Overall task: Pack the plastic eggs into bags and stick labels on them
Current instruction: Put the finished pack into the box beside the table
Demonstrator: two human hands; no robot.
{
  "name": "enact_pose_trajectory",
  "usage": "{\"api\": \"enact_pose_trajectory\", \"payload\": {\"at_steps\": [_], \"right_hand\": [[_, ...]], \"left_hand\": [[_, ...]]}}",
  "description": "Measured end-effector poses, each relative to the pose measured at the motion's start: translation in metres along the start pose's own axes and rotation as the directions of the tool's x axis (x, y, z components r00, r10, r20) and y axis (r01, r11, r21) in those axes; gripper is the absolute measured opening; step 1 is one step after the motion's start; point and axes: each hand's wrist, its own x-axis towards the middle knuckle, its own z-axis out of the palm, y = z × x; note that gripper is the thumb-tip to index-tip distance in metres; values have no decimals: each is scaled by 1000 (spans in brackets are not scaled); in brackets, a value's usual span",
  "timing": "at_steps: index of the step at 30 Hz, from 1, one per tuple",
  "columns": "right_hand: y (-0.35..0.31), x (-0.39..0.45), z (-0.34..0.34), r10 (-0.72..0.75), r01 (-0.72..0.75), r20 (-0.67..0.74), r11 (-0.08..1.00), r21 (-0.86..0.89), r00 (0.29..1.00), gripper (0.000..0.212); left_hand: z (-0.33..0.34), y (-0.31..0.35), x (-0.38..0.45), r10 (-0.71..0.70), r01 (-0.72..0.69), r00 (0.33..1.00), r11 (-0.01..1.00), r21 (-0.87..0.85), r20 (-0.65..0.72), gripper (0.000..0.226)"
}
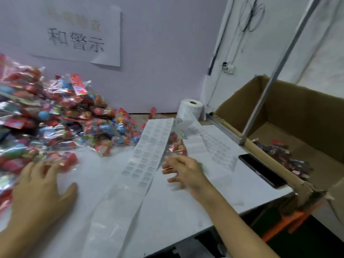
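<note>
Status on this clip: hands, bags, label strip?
Left hand open, on a bagged egg pack. Right hand open, blurred, at label strip. Phone near table edge, clear.

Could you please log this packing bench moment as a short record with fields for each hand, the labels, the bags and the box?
left hand: open, fingers spread, resting on a bag of eggs at the pile's near edge
right hand: blurred, fingers loosely extended beside the label strip; no grip visible
label roll: upright at the back of the table, strip unrolled toward the person
pile of bagged eggs: heaped on the left
cardboard box: right of the table, a few bags inside
phone: at the table's right edge
</note>
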Motion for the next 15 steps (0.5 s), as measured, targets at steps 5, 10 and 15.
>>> {"api": "enact_pose_trajectory", "payload": {"at_steps": [5, 10, 15], "right_hand": [[-12, 17, 84, -73, 111, 317, 988, -104, 945, 11], [-9, 37, 139, -55, 143, 402, 971, -193, 914, 14], [4, 66, 169, -67, 145, 249, 939, -311, 966, 33]], "left_hand": [[-22, 20, -12, -97, 90, 989, 994, 68, 115, 72], [-27, 21, -14, -55, 60, 995, 996, -67, 82, 63], [-28, 21, -17, 129, -104, 989, 947, -302, 65, 55]]}}
